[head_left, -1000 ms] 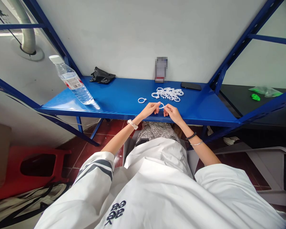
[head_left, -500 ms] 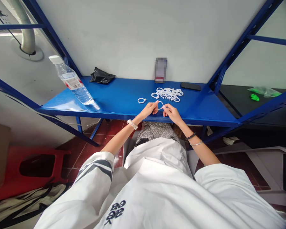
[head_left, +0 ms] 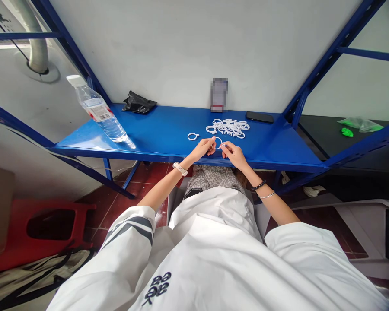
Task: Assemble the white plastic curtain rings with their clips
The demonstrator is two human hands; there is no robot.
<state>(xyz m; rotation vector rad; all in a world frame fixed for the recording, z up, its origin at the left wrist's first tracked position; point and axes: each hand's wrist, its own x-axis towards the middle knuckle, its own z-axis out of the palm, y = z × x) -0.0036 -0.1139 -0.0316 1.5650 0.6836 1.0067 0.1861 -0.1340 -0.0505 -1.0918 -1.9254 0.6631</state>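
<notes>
Over the front edge of the blue table (head_left: 162, 144), a white plastic ring (head_left: 221, 141) is held between my two hands. My left hand (head_left: 205, 147) pinches its left side, and my right hand (head_left: 233, 153) pinches it at the lower right. The fingers cover parts of the ring. Just beyond my hands lies a pile of white rings (head_left: 230, 128) with small loops on them. One single white ring (head_left: 192, 136) with a small eyelet rests apart, to the left of the pile.
A water bottle (head_left: 100, 113) stands at the left, near a crumpled black plastic bag (head_left: 138, 103). Behind the pile are a blurred upright box-like item (head_left: 218, 96) and a black phone (head_left: 259, 117). Blue frame posts (head_left: 298, 103) rise at both sides.
Both hands stay in almost the same place with the ring. My right fingers have shifted very slightly on it. Everything else on the table is unmoved.
</notes>
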